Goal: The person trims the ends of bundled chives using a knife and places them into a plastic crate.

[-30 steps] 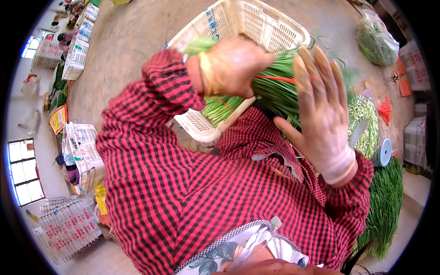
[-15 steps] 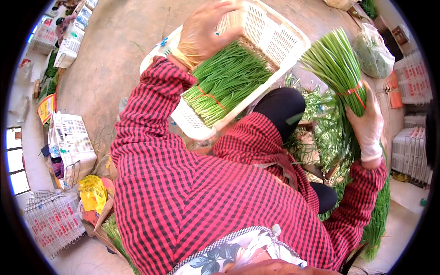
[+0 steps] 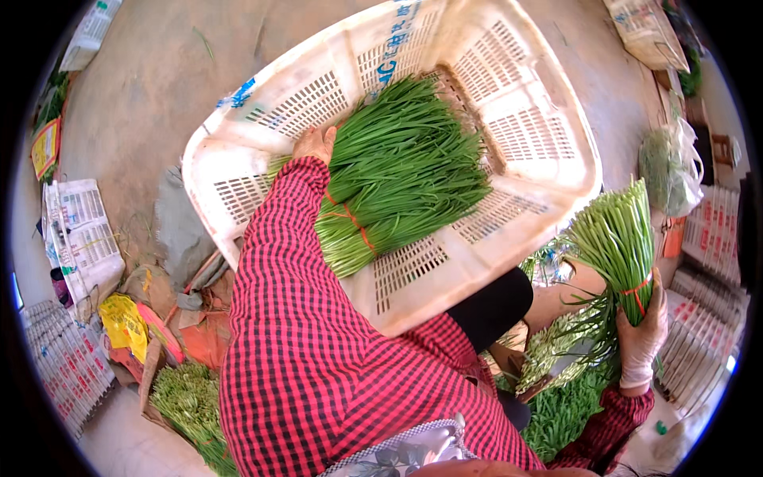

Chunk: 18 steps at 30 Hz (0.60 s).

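Note:
In the white plastic crate (image 3: 509, 262) lie bundles of green garlic chives (image 3: 405, 159), their pale stem ends toward me and red bands around them. My left hand (image 3: 316, 145) reaches inside and rests against the left edge of these chives, open, with its fingers partly hidden. On the right, my gloved right hand (image 3: 642, 338) is shut on another bundle of garlic chives (image 3: 612, 238), gripped near its red band. That bundle's pale stem ends point up and its green leaves hang down beside the wrist.
Loose greens (image 3: 564, 413) lie below my right forearm. At lower left are more cut greens (image 3: 187, 401) and a yellow plastic bag (image 3: 125, 324). White crates (image 3: 79, 238) stand at left, and a bag of greens (image 3: 671, 167) at right. My bent knee (image 3: 497, 306) is beside the crate.
My left hand has come down from above the crate onto the chives inside. The crate appears larger and closer in view. My right hand, still holding its bundle, sits lower in the view.

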Available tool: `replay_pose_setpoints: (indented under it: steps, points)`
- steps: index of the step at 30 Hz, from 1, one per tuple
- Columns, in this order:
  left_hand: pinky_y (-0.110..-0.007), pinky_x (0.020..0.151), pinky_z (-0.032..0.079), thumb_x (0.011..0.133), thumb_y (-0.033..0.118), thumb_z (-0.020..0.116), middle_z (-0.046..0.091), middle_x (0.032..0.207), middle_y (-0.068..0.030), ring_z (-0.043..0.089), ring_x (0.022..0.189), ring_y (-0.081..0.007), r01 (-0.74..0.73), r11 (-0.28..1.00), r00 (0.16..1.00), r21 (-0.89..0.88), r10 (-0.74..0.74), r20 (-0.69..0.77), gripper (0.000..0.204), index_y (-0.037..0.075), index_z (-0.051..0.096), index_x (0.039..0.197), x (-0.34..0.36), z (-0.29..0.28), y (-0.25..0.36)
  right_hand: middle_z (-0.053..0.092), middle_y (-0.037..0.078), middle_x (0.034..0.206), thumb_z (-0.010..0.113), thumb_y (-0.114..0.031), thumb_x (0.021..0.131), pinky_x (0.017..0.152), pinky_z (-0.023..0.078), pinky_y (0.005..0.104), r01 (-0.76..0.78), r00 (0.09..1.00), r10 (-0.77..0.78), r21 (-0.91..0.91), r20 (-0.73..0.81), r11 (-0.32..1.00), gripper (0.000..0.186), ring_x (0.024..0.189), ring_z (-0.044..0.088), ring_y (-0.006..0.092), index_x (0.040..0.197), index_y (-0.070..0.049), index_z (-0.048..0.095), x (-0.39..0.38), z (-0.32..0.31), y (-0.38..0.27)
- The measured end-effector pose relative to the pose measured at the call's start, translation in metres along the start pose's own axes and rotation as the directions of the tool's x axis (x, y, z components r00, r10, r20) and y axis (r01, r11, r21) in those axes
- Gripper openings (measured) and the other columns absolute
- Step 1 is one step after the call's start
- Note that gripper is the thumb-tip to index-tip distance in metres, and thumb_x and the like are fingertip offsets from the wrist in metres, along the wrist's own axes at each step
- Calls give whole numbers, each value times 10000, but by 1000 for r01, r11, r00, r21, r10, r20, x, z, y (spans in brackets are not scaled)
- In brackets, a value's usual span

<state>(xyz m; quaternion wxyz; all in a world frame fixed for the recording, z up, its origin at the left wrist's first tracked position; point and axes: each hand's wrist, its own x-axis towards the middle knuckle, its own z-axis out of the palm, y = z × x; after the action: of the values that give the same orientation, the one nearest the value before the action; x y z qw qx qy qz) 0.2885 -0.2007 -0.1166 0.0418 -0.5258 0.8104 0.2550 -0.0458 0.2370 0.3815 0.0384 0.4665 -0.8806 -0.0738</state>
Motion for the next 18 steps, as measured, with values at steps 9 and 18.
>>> replay_pose_setpoints:
  steps: [9, 18]
  points:
    - [-474, 927, 477, 978, 623, 290, 664, 1131, -207, 643, 1046, -341, 178, 976, 964, 126, -198, 175, 703, 55, 629, 1216, -47, -29, 48, 553, 132, 1336, 757, -28, 686, 943, 470, 416, 321, 947, -316, -239, 60, 917, 826, 1146, 567, 344, 1442, -96, 431, 126, -79, -79]
    - [-452, 899, 479, 977, 631, 332, 707, 919, -152, 673, 825, -286, 233, 948, 909, 216, -292, 298, 674, 169, 468, 1449, -88, -57, 77, 547, 178, 1296, 803, -76, 655, 975, 443, 441, 632, 774, -623, -205, 111, 748, 788, 1169, 543, 377, 1375, -69, 481, 225, -38, -181]
